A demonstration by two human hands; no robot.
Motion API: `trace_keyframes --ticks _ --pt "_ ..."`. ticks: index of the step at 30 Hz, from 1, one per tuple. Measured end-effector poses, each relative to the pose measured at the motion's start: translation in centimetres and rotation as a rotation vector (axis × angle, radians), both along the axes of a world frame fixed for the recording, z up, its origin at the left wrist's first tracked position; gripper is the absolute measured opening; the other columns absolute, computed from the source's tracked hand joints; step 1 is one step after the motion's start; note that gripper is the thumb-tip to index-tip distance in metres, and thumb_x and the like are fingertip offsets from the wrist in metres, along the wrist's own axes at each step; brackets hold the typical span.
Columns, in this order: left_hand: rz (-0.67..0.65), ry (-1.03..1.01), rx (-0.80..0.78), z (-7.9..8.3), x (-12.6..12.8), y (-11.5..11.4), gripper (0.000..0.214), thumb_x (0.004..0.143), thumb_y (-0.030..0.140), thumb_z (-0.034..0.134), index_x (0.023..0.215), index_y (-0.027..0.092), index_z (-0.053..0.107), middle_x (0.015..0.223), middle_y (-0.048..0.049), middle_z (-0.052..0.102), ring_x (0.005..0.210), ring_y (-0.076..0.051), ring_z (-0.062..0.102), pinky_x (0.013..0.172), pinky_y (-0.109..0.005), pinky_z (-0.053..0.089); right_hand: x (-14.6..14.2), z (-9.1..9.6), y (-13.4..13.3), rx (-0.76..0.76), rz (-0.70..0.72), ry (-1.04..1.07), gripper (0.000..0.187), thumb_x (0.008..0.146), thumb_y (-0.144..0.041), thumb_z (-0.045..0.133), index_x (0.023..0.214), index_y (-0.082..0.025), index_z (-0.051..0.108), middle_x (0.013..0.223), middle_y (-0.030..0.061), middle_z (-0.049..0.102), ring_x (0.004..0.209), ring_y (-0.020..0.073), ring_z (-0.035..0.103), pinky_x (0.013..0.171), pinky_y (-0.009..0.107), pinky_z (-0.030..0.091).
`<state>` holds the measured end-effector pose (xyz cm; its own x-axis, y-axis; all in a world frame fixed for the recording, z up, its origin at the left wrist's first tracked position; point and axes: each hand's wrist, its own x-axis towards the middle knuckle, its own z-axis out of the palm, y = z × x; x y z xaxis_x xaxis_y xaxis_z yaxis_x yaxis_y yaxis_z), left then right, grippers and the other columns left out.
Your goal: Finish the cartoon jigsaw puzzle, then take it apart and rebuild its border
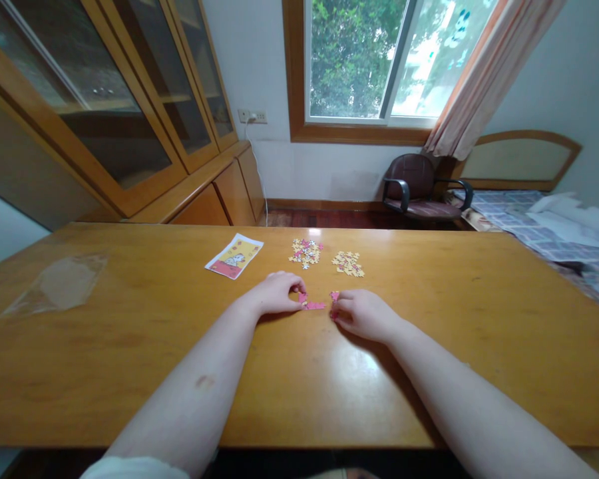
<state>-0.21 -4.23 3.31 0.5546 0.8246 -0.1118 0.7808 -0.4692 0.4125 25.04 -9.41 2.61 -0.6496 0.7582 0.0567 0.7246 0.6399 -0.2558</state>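
Pink jigsaw pieces [316, 306] lie joined in a short strip on the table between my hands. My left hand [279, 293] rests at the strip's left end, its thumb and fingers closed on pink pieces there. To the right, my right hand [362, 314] has its fingers bent round pink jigsaw pieces [335, 295], a small gap away from the strip. Its fingertips partly cover them. Farther back lie a mixed heap of jigsaw pieces [305, 252] and a mostly yellow heap of jigsaw pieces [349, 263]. A picture card [235, 256] with a yellow and pink print lies behind my left hand.
A clear plastic bag [64, 283] lies flat on the left of the wooden table [144, 346]. Beyond the table's far edge are a glass-doored cabinet [180, 166], an office chair [414, 186] and a bed [554, 219].
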Motion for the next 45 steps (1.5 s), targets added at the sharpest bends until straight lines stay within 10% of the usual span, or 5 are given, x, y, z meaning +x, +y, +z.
trace_keyframes --ticks 45 --pt "-0.014 0.014 -0.003 0.2 0.3 -0.1 0.029 0.069 0.041 0.068 0.092 0.024 0.068 0.092 -0.002 0.067 0.092 -0.021 0.059 0.082 -0.03 0.043 -1.4 -1.8 0.8 0.071 -0.089 0.039 0.027 0.095 -0.03 0.05 0.099 -0.019 0.074 0.093 0.0084 0.069 0.087 0.017 0.063 0.081 0.027 0.045"
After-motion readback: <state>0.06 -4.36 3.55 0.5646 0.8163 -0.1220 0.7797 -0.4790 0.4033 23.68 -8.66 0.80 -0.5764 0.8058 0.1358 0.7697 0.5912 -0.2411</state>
